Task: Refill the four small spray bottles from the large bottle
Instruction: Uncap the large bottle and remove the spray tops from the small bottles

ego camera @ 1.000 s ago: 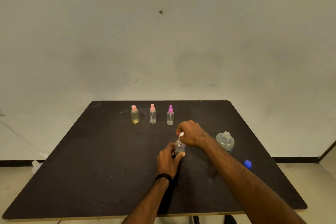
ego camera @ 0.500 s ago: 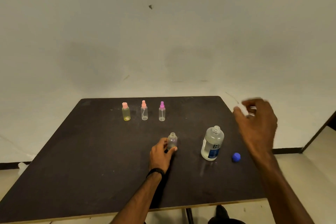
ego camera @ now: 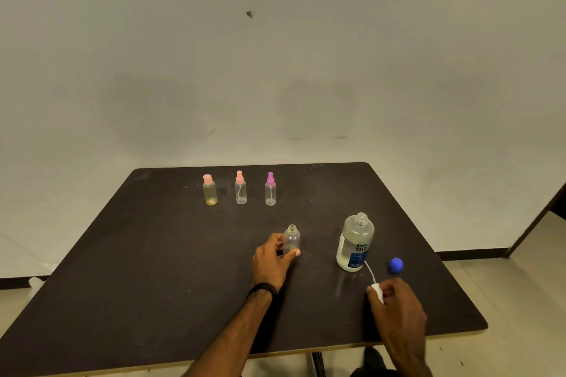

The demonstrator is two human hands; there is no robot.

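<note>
My left hand [ego camera: 273, 257] grips the uncapped small spray bottle [ego camera: 291, 239], upright on the dark table [ego camera: 153, 269], thumb and fingers curled round its base. My right hand [ego camera: 395, 303] pinches the white spray pump head [ego camera: 377, 290] near the table's front edge, its dip tube trailing toward the large open bottle [ego camera: 355, 242]. A blue cap [ego camera: 396, 264] lies just right of that bottle. Three capped spray bottles stand along the back: yellowish [ego camera: 210, 190], peach-topped [ego camera: 240, 187], magenta-topped [ego camera: 270, 189].

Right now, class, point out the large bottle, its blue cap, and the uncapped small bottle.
large bottle [ego camera: 355, 243], head view, on its clear body.
blue cap [ego camera: 396, 264], head view, on its top.
uncapped small bottle [ego camera: 292, 237], head view, on its shoulder.
</note>
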